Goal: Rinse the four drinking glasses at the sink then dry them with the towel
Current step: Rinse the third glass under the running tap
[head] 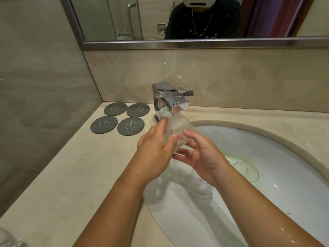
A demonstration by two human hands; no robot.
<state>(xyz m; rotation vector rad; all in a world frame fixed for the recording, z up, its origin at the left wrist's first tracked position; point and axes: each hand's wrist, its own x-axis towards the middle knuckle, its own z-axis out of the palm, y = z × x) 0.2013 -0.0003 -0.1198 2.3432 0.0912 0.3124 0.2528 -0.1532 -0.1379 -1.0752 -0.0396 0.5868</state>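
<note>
A clear drinking glass [178, 127] is held under the chrome faucet [170, 100], with water streaming over it. My left hand [156, 148] grips it from the left, thumb across its side. My right hand [201, 157] cups it from below and the right, fingers curled round its base. A second glass [201, 186] stands in the white sink [267, 202] below my right wrist, partly hidden. A third glass [246, 171] lies in the basin near greenish residue. Part of another glass [8, 239] shows at the bottom left corner. No towel is in view.
Several dark round coasters [117, 120] lie on the beige counter [62, 184] left of the faucet. A mirror [178, 18] hangs above the stone backsplash. A wall closes the counter on the left.
</note>
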